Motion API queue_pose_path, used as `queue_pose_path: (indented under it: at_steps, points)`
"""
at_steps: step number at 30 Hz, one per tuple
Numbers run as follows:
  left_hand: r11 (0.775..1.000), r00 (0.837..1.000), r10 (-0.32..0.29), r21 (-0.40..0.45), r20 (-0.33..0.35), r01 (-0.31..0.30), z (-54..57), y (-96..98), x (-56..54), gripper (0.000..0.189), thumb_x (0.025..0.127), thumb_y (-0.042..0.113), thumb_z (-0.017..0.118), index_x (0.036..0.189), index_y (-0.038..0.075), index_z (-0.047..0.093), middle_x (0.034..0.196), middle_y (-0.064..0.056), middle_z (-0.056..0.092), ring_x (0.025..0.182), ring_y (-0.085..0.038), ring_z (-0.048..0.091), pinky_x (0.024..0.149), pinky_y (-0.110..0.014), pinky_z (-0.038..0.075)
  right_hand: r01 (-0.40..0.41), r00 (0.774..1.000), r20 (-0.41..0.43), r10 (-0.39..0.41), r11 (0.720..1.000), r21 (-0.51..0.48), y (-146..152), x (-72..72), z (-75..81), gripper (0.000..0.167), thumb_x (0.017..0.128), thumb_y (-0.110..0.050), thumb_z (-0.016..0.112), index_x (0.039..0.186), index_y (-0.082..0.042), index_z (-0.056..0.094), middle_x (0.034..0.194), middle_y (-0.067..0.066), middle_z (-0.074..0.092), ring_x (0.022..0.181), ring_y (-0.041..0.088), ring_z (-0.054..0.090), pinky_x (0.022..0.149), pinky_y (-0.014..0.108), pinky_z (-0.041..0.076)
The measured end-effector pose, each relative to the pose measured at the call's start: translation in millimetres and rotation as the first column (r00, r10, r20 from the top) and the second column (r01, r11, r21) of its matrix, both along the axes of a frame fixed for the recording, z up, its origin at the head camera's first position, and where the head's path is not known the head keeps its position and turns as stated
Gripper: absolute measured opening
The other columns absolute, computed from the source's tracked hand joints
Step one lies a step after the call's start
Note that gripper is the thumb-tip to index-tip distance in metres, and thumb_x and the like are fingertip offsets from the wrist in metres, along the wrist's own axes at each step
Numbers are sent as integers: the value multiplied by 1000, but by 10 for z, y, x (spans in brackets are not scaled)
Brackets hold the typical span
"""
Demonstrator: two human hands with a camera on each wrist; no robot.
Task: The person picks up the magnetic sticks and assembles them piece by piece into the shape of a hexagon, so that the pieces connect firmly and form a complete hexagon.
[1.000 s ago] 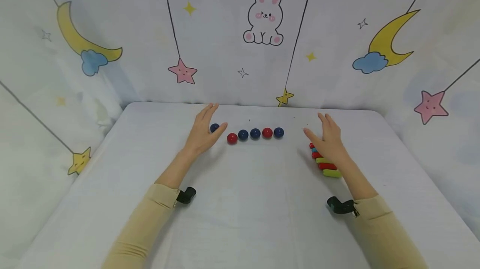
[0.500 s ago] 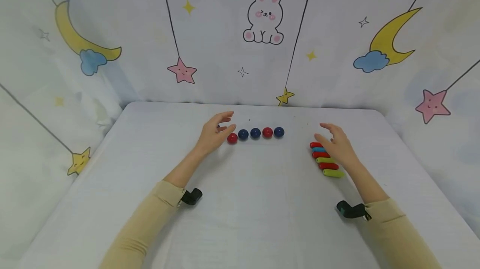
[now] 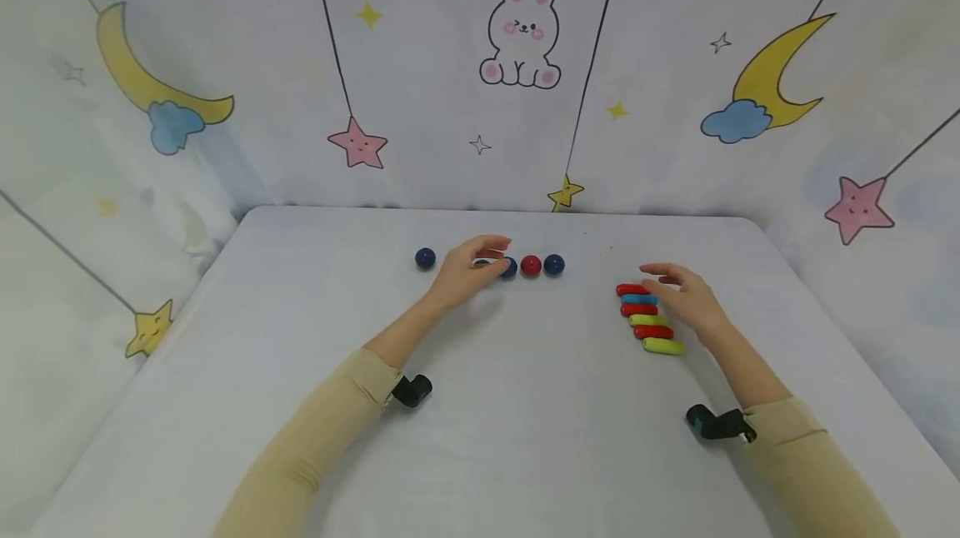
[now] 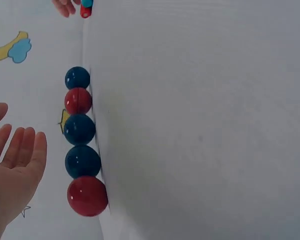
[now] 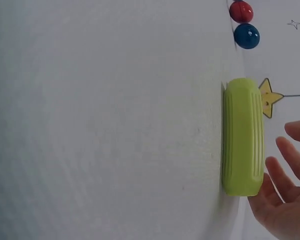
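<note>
My left hand [image 3: 468, 273] hovers over the left part of a row of red and blue balls, fingers loosely bent and holding nothing. It hides the row's red end ball [image 4: 87, 196] in the head view; the left wrist view shows that ball. A red ball [image 3: 531, 266] and a blue ball [image 3: 554, 265] form the row's right end. My right hand [image 3: 690, 301] is over the far end of a stack of coloured rods, its fingers relaxed around nothing. Below it lie a red rod [image 3: 632, 290] and a blue rod [image 3: 640, 300]; a yellow-green rod [image 5: 243, 140] is nearest the right wrist camera.
A lone blue ball [image 3: 425, 258] sits left of the row, behind my left hand. Both groups lie on a white-covered table [image 3: 480, 421]. A patterned curtain [image 3: 435, 63] rises along the table's far edge.
My left hand has moved right, from beside the lone blue ball to above the row. My right hand has shifted right and nearer, uncovering more rods. Balls and rods stay in place.
</note>
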State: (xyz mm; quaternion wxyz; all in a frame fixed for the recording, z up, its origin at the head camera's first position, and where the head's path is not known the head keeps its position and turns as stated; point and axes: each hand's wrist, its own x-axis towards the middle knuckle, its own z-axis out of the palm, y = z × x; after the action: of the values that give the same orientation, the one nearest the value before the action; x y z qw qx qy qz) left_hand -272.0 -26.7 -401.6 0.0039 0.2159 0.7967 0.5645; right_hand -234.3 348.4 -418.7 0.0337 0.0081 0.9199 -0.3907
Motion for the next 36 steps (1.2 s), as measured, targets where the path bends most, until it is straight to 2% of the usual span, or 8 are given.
queue_pose_path:
  at_steps: [4, 8, 13, 20, 25, 28, 30, 36]
  points:
    - [998, 999, -35, -43, -2, 35, 14, 165, -34, 37, 95, 16, 65, 130, 7, 60, 128, -9, 62, 113, -18, 59, 97, -33, 47, 1, 1000, 6, 0, 1000, -18, 96, -59, -88, 65, 92, -62, 52, 136, -14, 53, 139, 19, 44, 124, 41, 37, 91, 57, 44]
    - [996, 998, -67, -66, 15, 68, 26, 315, -70, 37, 94, 15, 66, 130, 7, 60, 128, -7, 61, 113, -19, 59, 95, -30, 47, 2, 999, 40, 1, 998, -57, 24, 18, 36, 56, 96, -50, 55, 135, -9, 54, 138, 21, 45, 124, 41, 38, 94, 56, 42]
    - [987, 995, -104, -123, -10, 102, 3, 487, -157, 36, 94, 13, 66, 129, 7, 60, 125, -8, 62, 111, -18, 59, 92, -26, 48, -17, 996, 81, 21, 999, -44, -22, 44, 118, 49, 101, -38, 52, 137, -5, 51, 140, 24, 44, 124, 42, 37, 98, 55, 40]
    - [978, 988, -148, -156, -46, 139, -56, 682, -299, 36, 93, 8, 66, 128, 3, 60, 127, -16, 60, 114, -21, 57, 96, -24, 46, -24, 995, 91, 28, 999, -38, -10, 8, 88, 50, 100, -38, 52, 137, -5, 51, 139, 24, 45, 123, 41, 39, 97, 53, 41]
    - [963, 988, -147, -234, -52, 131, -82, 795, -359, 38, 93, 8, 66, 130, 4, 58, 129, -14, 60, 116, -20, 56, 97, -23, 44, -18, 995, 96, 23, 999, -49, -16, 2, 72, 48, 100, -38, 54, 136, -5, 52, 138, 23, 46, 122, 40, 40, 97, 52, 41]
    - [941, 985, -152, -315, -76, 121, -82, 851, -379, 38, 94, 9, 65, 131, 5, 58, 129, -11, 59, 117, -20, 55, 98, -25, 44, -22, 996, 91, 26, 999, -44, -21, 2, 76, 48, 100, -37, 53, 136, -4, 52, 138, 23, 46, 122, 40, 40, 98, 53, 41]
    - [917, 982, -160, -383, -99, 111, -88, 882, -393, 38, 95, 11, 64, 131, 7, 58, 129, -9, 59, 118, -20, 54, 99, -26, 43, -25, 996, 86, 28, 999, -37, -21, 0, 81, 48, 100, -36, 53, 136, -4, 52, 137, 23, 47, 121, 40, 41, 97, 53, 41]
    - [825, 965, -203, -561, -168, 76, -87, 953, -421, 35, 95, 14, 63, 129, 9, 60, 131, -6, 58, 126, -20, 49, 106, -29, 37, -31, 996, 87, 35, 999, -42, -21, -4, 100, 48, 100, -36, 54, 135, -4, 53, 136, 23, 48, 118, 39, 42, 95, 51, 42]
